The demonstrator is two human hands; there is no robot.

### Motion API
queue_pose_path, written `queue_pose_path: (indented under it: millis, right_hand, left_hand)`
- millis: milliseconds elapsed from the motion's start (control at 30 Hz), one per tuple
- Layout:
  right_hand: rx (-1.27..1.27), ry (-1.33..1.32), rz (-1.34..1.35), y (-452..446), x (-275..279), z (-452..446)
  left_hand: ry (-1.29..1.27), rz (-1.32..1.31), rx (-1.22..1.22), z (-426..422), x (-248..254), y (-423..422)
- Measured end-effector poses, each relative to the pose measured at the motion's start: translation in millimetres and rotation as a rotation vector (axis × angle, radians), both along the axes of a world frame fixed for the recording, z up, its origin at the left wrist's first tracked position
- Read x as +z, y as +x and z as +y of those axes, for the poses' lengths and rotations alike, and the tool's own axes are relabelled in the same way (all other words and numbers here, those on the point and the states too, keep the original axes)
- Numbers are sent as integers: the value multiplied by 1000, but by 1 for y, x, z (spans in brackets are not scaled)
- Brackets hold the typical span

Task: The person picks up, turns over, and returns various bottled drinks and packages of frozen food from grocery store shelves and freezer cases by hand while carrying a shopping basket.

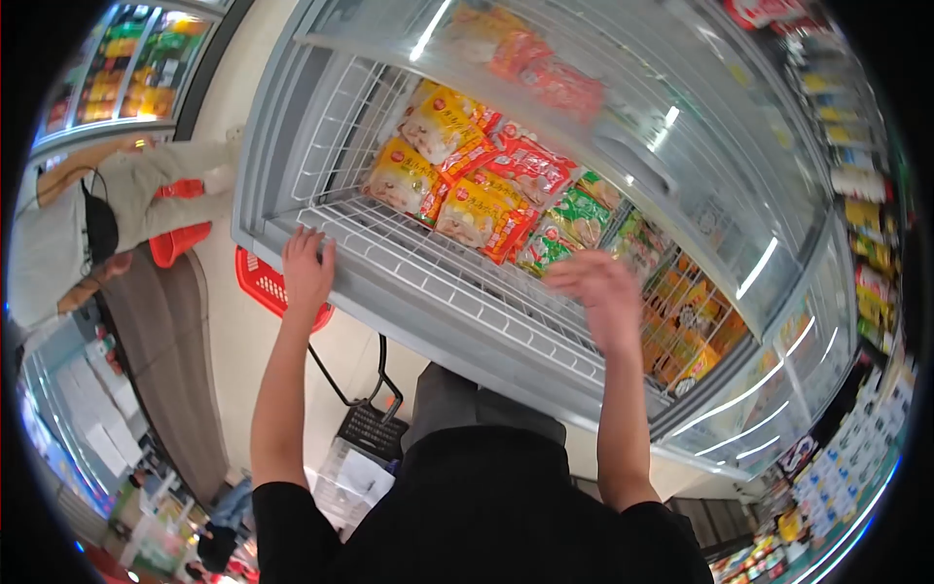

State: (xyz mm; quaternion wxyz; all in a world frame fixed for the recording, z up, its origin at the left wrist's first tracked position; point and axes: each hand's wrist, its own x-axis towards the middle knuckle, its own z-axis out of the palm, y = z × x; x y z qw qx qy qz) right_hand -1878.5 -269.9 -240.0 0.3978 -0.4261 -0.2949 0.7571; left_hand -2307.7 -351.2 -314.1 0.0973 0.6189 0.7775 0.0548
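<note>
My left hand (308, 268) lies on the grey front rim (389, 307) of a chest freezer, its fingers stretched out toward the white wire basket (336, 222). Over the freezer's opening, my right hand (608, 297) hangs slightly blurred, fingers extended leftward, with nothing visible in it. Just beyond those fingers lie green bags (581, 214) of frozen food. Further left are several yellow-and-orange bags (477, 209) and a red bag (533, 167). Orange-yellow packs (686, 341) fill a compartment right of my right hand. A glass lid (710, 156) covers the far side.
A red shopping basket (261, 279) and a cart's black handle (382, 375) stand below the freezer's left corner. At left, a person (58, 243) stands near another red basket (180, 238). Packaged goods (866, 224) hang along the right side.
</note>
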Motion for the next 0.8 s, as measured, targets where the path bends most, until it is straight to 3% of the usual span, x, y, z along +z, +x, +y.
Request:
queue_pose_path:
  millis: [33,100,167,233,300,367,400,467,500,633,700,800]
  right_hand:
    - [236,-124,-293,-18,-15,0]
    - [199,-201,-349,-29,-139,11]
    - [392,81,-882,-30,-257,37]
    - [433,135,-977,-50,-305,80]
    - [695,226,-1152,-77,-330,130]
    - [474,145,-1044,-111,-356,153]
    - [496,138,-1041,-122,-380,160]
    - [485,318,-1094,-139,-419,178]
    - [539,253,-983,-153,-408,183]
    - [689,191,-1006,-172,-419,182]
    - [708,42,-761,-172,-419,165]
    - [755,-90,-870,-169,-386,136]
  left_hand:
    - [22,-24,56,0,-3,-8]
    - [20,38,96,4,1,-1]
    - [115,75,140,10,-7,0]
    - [88,25,180,4,-3,-1]
    - [119,-46,149,12,1,-4]
    - [111,-36,152,16,-1,-7]
    - [99,-27,144,14,1,-5]
    - [78,-38,157,16,3,-6]
    - [65,-52,154,17,4,-6]
    - [50,-96,157,17,5,-9]
    - [49,-93,153,18,3,-12]
    - [72,-120,148,16,4,-9]
